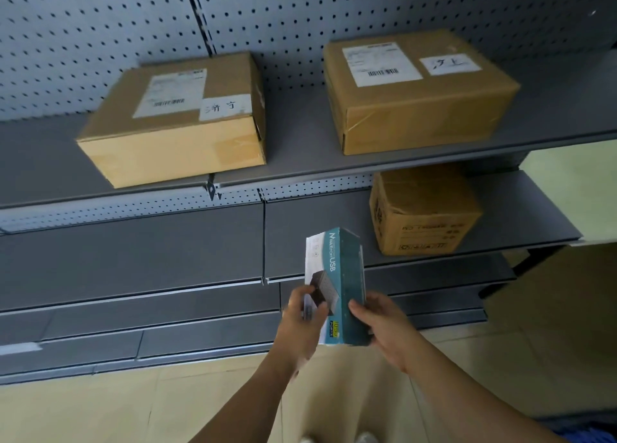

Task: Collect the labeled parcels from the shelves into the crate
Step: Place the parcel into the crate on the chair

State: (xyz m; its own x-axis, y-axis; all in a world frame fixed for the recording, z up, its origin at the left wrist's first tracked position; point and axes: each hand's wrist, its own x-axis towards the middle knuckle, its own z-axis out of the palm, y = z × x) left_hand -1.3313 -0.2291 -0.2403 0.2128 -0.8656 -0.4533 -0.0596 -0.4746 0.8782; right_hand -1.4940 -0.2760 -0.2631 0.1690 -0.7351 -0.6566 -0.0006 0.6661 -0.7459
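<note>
A teal and white USB hub box [344,269] stands on end in front of the shelves, held between both hands. My left hand [302,322] grips its white left face near the bottom. My right hand [384,325] grips its teal right side, thumb on the front. On the upper shelf [300,162] lie two brown labeled parcels: one at the left [177,132] and one at the right [417,102], each with a shipping label and a handwritten white tag. A smaller brown carton [424,215] sits on the shelf below. No crate is in view.
Grey metal shelves with a perforated back panel [300,18] fill the view. The lower shelves [133,252] step out toward me. Beige floor tiles [100,409] lie below. A blue edge [594,434] shows at the bottom right corner.
</note>
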